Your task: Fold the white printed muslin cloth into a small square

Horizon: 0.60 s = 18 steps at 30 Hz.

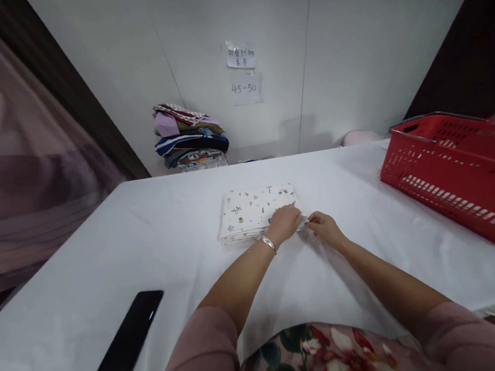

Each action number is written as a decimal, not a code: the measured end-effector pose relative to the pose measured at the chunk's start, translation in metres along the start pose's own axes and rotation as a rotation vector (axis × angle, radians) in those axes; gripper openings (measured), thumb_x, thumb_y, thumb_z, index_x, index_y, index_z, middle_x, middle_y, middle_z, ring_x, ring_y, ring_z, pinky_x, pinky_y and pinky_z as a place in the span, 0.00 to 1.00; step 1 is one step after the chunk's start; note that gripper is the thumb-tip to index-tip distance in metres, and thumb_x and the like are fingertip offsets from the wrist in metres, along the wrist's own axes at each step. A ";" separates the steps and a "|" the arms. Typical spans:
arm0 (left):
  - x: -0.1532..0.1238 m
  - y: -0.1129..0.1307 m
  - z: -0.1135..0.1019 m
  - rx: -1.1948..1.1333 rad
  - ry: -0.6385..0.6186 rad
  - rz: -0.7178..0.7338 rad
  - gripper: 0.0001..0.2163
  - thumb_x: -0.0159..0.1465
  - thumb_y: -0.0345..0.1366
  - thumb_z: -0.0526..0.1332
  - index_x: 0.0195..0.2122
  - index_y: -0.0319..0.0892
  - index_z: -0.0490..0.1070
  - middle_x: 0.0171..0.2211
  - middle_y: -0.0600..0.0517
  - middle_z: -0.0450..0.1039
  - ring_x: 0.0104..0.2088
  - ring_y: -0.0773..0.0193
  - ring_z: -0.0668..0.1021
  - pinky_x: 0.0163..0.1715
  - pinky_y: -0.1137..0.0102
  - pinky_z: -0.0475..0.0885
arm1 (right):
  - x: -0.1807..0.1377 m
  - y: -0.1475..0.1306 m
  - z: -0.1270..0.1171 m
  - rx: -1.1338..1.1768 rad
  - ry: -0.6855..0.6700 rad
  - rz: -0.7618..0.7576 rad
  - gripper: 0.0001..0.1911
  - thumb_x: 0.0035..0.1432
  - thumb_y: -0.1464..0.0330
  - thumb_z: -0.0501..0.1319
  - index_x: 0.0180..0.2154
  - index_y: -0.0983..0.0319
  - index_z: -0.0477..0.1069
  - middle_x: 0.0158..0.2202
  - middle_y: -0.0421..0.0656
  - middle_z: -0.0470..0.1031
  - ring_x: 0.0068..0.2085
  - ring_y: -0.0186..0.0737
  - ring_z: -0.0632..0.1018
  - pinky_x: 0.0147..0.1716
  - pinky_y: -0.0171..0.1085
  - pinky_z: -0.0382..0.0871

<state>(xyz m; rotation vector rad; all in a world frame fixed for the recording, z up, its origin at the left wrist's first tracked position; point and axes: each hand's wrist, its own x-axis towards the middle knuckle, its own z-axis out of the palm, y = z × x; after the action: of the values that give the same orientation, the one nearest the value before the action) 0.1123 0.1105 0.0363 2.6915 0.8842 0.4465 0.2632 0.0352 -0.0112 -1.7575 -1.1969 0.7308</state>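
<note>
A white cloth [245, 209] with a small print of plants and dots lies on the table, folded into a layered rectangle. My left hand [285, 223], with a silver bracelet at the wrist, rests over its near right corner. The fingers there are curled and closed on the fabric's edge, though their tips are partly hidden. Just to the right, my right hand [325, 229] pinches the corner of the same cloth between thumb and fingers. The two hands are close together.
A white sheet covers the table [182, 233]. On the left lies a black phone-like slab [126, 343]. A red plastic basket [459, 181] stands at the right. Behind the table, a stack of folded fabrics [191, 135] leans near the wall, below paper labels [245, 88].
</note>
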 end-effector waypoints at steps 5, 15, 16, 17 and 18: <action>0.001 0.002 -0.001 0.055 0.031 0.021 0.09 0.63 0.29 0.53 0.31 0.40 0.73 0.33 0.47 0.72 0.36 0.60 0.73 0.37 0.65 0.69 | 0.009 -0.014 -0.002 0.077 -0.021 -0.005 0.04 0.47 0.67 0.60 0.25 0.57 0.64 0.20 0.36 0.68 0.22 0.35 0.69 0.24 0.36 0.62; -0.007 0.000 0.014 0.215 -0.006 0.115 0.08 0.65 0.30 0.53 0.35 0.39 0.71 0.35 0.47 0.70 0.39 0.59 0.71 0.38 0.66 0.66 | 0.005 -0.014 -0.002 0.259 -0.049 0.131 0.07 0.44 0.74 0.62 0.23 0.58 0.65 0.17 0.35 0.65 0.21 0.33 0.66 0.23 0.35 0.60; -0.009 0.000 0.018 0.214 0.005 0.118 0.08 0.65 0.30 0.52 0.36 0.39 0.71 0.36 0.47 0.70 0.40 0.59 0.71 0.38 0.66 0.66 | 0.002 -0.014 -0.003 0.278 -0.054 0.154 0.07 0.45 0.74 0.62 0.24 0.58 0.65 0.17 0.35 0.65 0.21 0.33 0.66 0.22 0.35 0.59; -0.010 0.000 0.022 0.213 0.012 0.118 0.08 0.65 0.29 0.52 0.36 0.39 0.71 0.36 0.47 0.70 0.40 0.59 0.71 0.38 0.65 0.65 | 0.000 -0.014 -0.004 0.294 -0.060 0.173 0.06 0.46 0.74 0.61 0.26 0.58 0.66 0.18 0.35 0.66 0.21 0.33 0.67 0.21 0.34 0.58; -0.011 0.000 0.024 0.211 0.015 0.118 0.09 0.66 0.29 0.52 0.36 0.39 0.71 0.36 0.47 0.70 0.40 0.59 0.71 0.38 0.65 0.65 | -0.002 -0.015 -0.006 0.308 -0.069 0.188 0.05 0.47 0.73 0.61 0.29 0.58 0.67 0.19 0.36 0.68 0.21 0.33 0.68 0.20 0.34 0.58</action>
<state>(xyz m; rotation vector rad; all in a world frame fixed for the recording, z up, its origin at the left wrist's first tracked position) 0.1128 0.1001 0.0122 2.9484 0.8205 0.4206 0.2609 0.0338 0.0048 -1.6088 -0.9140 1.0356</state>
